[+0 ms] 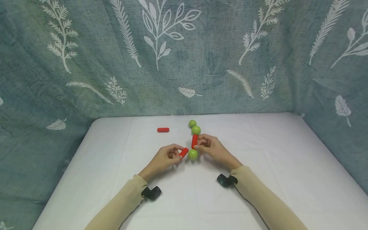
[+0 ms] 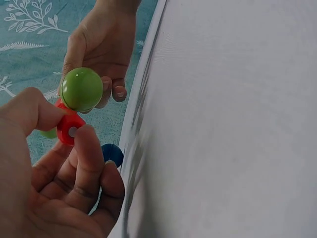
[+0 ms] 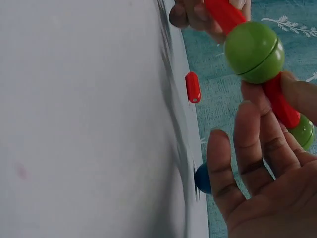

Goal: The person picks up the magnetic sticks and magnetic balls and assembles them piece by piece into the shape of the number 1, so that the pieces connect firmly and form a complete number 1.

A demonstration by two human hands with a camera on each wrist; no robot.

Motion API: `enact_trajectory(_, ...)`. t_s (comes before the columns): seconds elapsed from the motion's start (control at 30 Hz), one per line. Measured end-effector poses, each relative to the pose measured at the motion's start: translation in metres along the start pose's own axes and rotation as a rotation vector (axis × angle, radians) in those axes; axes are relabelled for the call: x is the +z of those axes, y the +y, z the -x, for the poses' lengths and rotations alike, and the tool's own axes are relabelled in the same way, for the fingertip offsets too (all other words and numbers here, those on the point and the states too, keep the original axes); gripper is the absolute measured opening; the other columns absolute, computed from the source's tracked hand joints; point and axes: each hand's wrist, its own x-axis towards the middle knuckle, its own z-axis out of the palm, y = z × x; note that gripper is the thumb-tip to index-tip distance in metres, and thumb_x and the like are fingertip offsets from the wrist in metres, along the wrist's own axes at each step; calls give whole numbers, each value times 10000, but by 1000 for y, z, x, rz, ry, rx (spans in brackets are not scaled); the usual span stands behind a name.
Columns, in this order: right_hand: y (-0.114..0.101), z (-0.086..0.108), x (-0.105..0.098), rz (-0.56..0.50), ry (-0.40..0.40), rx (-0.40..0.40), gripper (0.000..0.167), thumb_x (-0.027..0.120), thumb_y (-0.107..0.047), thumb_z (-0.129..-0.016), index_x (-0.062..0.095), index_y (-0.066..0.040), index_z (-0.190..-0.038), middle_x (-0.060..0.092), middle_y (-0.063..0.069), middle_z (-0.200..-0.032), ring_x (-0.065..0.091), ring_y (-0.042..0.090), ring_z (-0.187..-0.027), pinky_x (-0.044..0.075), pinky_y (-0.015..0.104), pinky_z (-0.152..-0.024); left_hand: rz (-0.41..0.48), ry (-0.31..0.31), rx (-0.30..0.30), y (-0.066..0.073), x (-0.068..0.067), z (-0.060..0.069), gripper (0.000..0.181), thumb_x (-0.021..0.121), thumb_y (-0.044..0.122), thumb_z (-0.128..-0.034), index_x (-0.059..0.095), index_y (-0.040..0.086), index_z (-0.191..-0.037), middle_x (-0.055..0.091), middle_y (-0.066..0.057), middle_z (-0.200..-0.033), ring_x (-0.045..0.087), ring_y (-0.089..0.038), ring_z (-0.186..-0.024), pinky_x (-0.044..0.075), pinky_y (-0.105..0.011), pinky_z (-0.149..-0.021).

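Note:
My left hand (image 1: 162, 159) pinches a red rod (image 1: 184, 152) between thumb and fingers, tilted, its end beside a green ball (image 1: 193, 154). That ball sits at the near end of another red rod (image 1: 194, 141), which my right hand (image 1: 217, 150) grips from the right. A second green ball (image 1: 196, 130) is at this rod's far end. In the left wrist view a grey dot shows on the end of the red rod (image 2: 67, 133). The right wrist view has the left rod (image 3: 227, 16) against the green ball (image 3: 254, 52); whether they are joined I cannot tell.
Another green ball (image 1: 192, 123) lies at the back of the white table (image 1: 247, 204). A loose red rod (image 1: 163, 130) lies to its left. Both wrist views show a blue ball (image 2: 113, 154), partly hidden by fingers in the right one. A patterned green cloth (image 1: 212, 80) hangs behind.

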Motion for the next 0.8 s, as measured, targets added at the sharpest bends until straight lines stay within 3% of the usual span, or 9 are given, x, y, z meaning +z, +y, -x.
enact_trajectory(0.23, -1, -10, -6, -33, 8, -5, 283, 662, -93, -930, 577, 37, -1166, 684, 44, -926, 585, 67, -766, 469, 217, -686, 30, 8, -10, -2, 2, 0, 326, 643, 42, -893, 615, 44, -1218, 587, -71, -808, 604, -187, -632, 412, -195, -560)
enact_trajectory(0.53, -2, -11, -8, -32, -12, -41, 278, 650, -95, -939, 574, 42, -1169, 687, 76, -922, 568, 70, -727, 470, 234, -672, 57, 45, -80, 6, 11, 3, 320, 644, 36, -863, 606, 30, -1180, 595, -49, -803, 595, -112, -611, 422, -199, -556)
enact_trajectory(0.8, 0, -13, -9, -38, 1, -19, 285, 661, -92, -931, 571, 51, -1161, 681, 14, -908, 555, 78, -723, 464, 262, -659, 74, 4, -120, 11, 25, 8, 284, 618, 52, -869, 594, 32, -1151, 613, -31, -765, 655, -145, -599, 481, -243, -618)
